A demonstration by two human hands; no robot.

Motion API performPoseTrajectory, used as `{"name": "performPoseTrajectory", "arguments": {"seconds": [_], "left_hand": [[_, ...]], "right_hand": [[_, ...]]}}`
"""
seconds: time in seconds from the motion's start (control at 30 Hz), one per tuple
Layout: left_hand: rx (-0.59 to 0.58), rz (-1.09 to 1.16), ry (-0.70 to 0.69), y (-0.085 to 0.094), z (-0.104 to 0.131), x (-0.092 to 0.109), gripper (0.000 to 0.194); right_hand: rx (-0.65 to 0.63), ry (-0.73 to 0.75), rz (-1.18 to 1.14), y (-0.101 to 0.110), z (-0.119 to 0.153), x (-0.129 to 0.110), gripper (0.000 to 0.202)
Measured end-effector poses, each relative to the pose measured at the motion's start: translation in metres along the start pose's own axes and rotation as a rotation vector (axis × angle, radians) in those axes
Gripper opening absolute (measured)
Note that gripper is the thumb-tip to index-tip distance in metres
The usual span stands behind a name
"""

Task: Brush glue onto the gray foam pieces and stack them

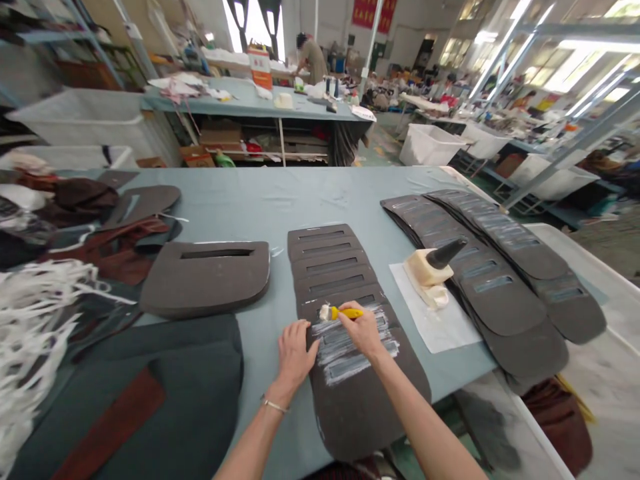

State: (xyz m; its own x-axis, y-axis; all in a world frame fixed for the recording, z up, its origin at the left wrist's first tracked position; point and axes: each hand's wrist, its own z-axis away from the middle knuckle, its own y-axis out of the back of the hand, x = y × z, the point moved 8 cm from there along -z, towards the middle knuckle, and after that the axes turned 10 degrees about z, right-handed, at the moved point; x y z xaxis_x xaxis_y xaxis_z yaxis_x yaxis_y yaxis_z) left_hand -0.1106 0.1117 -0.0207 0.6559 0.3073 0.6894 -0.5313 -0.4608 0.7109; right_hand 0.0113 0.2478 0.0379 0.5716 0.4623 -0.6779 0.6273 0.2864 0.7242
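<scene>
My right hand (363, 331) grips a small brush with a yellow handle (350, 313). Its pale bristles, coated in white paste, touch an overlapping row of dark grey foam panels (360, 420). Each panel in the row has a long slot, and white streaks surround the nearer slots. My left hand (295, 350) rests with fingers apart on the left edge of the panels. To the right, a cream bottle with a black nozzle (425, 269) stands tilted on a white sheet (437, 340), beside a blob of white paste.
More slotted foam panels (505, 303) lie in overlapping rows on the right. A stack of slotted panels (210, 283) sits at left, near white straps (35, 353) and dark fabric (200, 400). Across the aisle, a person (314, 59) bends beside another table. White bins (433, 143) stand beyond.
</scene>
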Motion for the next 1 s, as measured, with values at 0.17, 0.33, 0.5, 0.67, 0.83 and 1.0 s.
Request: {"name": "performPoseTrajectory", "arguments": {"seconds": [0.17, 0.33, 0.5, 0.67, 0.83, 1.0], "left_hand": [[-0.034, -0.073, -0.004, -0.003, -0.006, -0.001, 0.029], [-0.046, -0.064, 0.013, -0.002, -0.008, -0.007, 0.03], [-0.054, -0.082, 0.024, -0.004, -0.011, -0.007, 0.03], [-0.051, -0.115, 0.021, -0.006, -0.012, -0.005, 0.028], [-0.036, -0.112, 0.037, -0.006, -0.012, -0.003, 0.029], [-0.034, -0.06, 0.067, -0.001, -0.016, -0.006, 0.026]], "right_hand": [[-0.051, -0.003, 0.152, -0.011, -0.02, 0.018, 0.022], [0.124, -0.229, 0.423, 0.066, -0.044, 0.094, 0.026], [0.152, -0.055, 0.357, 0.037, -0.034, 0.041, 0.025], [-0.094, 0.18, 0.171, -0.022, -0.02, -0.001, 0.019], [0.15, -0.131, 0.37, 0.056, -0.038, 0.088, 0.023], [0.137, -0.127, 0.53, 0.074, -0.048, 0.103, 0.025]]}}
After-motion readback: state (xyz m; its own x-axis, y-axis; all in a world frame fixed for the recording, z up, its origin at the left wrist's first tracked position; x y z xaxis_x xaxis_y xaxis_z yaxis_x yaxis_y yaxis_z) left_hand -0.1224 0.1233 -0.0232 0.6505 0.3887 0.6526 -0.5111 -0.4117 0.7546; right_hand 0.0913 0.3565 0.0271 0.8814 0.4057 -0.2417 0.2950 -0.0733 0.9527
